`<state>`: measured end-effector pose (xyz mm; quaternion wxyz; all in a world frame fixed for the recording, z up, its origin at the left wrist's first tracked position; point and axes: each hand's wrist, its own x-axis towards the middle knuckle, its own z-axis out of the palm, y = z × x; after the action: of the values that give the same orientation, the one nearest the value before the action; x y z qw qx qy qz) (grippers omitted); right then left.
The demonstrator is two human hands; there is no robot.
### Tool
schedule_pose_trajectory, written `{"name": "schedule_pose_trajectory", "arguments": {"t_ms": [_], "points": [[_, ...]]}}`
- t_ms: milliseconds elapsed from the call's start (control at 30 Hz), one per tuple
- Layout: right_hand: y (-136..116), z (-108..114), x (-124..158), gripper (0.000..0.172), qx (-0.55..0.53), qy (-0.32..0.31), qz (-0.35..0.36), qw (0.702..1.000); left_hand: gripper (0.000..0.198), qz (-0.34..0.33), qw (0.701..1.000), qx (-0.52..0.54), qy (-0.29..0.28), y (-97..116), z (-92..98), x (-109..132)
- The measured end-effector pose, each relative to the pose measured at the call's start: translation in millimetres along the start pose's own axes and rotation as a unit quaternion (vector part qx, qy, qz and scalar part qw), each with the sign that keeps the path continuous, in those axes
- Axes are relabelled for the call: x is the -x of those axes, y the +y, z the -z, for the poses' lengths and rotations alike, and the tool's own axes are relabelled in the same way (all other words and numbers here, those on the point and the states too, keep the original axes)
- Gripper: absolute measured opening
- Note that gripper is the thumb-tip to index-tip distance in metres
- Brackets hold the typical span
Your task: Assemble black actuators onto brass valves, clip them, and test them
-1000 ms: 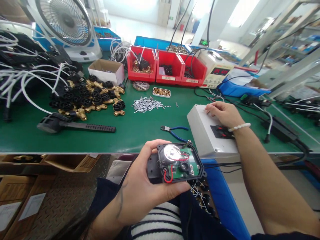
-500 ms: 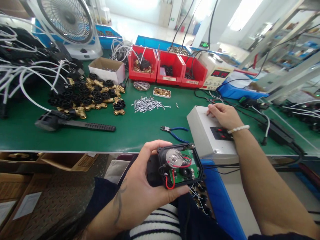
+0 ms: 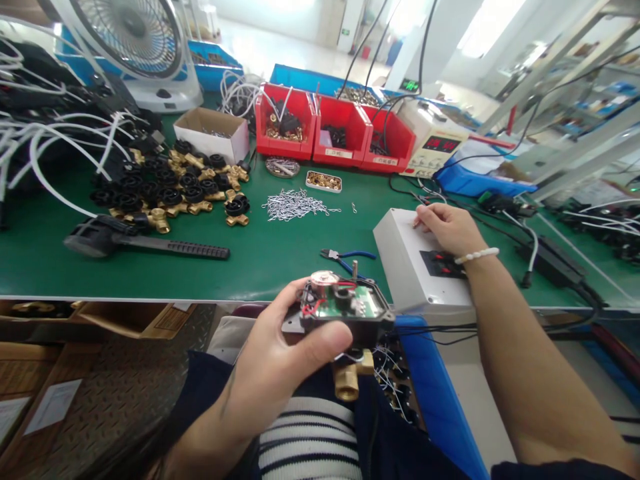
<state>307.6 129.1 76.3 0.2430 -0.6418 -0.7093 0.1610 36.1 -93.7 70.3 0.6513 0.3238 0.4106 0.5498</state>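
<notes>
My left hand [image 3: 277,357] grips an open black valve actuator [image 3: 367,328] over the table's front edge. Inside its housing show a round silver motor, red wires and a green circuit board [image 3: 367,301]. A brass valve body [image 3: 347,383] sticks out underneath. On top of a white control box [image 3: 403,257], my right hand [image 3: 447,227] has its thumb and fingers pinched together at a small part that I cannot make out. Red-and-black terminals [image 3: 440,263] lie just below that wrist. Between the hands, farther back, rest blue-handled pliers [image 3: 357,254].
Cotter pins [image 3: 295,205] lie piled mid-table near a tray of brass bits [image 3: 324,181]. Red bins [image 3: 340,137] and a power supply [image 3: 433,143] stand behind. Left are brass valves [image 3: 195,190], a black mallet [image 3: 145,243] and a fan [image 3: 133,40]. A blue crate [image 3: 435,393] stands below.
My left hand has tilted the actuator, bringing its open top more level and the brass valve underneath into view. My right hand stays on the box. The power supply's red display reads differently.
</notes>
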Motion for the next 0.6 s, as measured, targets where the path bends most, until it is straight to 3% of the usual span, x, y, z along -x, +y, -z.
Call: {"name": "schedule_pose_trajectory", "arguments": {"t_ms": [200,600], "points": [[-10.2,0.3,3.6,0.027,0.004,0.010,-0.034,0.999,0.041,0.075,0.980,0.177,-0.058,-5.7,3.1,-11.5],[-7.8,-0.3,3.5,0.026,0.010,0.010,-0.036,0.999,0.037,0.068,0.979,0.187,-0.054,-5.7,4.4,-10.0]]}}
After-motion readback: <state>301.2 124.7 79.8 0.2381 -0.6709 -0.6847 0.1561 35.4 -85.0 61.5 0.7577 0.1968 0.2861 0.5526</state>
